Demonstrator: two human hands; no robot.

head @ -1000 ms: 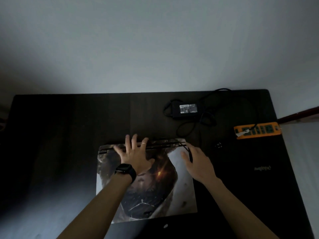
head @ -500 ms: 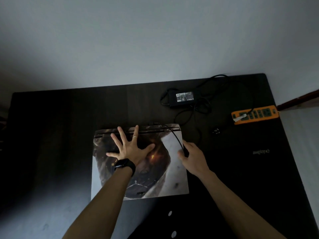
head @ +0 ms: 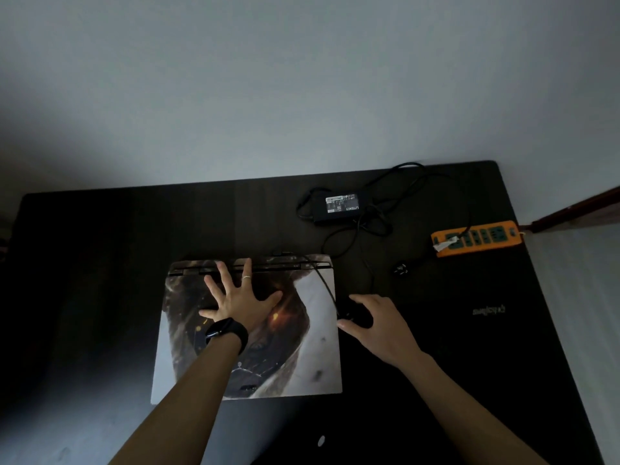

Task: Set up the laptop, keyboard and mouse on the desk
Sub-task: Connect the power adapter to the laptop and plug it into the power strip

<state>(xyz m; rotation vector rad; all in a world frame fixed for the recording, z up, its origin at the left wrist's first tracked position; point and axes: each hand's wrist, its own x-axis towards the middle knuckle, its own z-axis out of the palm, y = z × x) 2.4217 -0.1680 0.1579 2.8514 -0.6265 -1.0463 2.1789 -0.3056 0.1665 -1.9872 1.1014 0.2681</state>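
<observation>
Closed laptop (head: 302, 357), art-printed lid, lies flat.

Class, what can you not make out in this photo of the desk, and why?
Head view throughout:
1. What lies under the right hand: a dark shape against the dark desk, covered by fingers.
2. Print on the charger label: too small.
3. Middle of the laptop lid picture: covered by the left hand and forearm.

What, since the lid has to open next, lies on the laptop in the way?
A black cable crosses the far right corner of the closed laptop toward the right hand; the left hand lies spread flat on the lid. Nothing else visible rests on it.
</observation>
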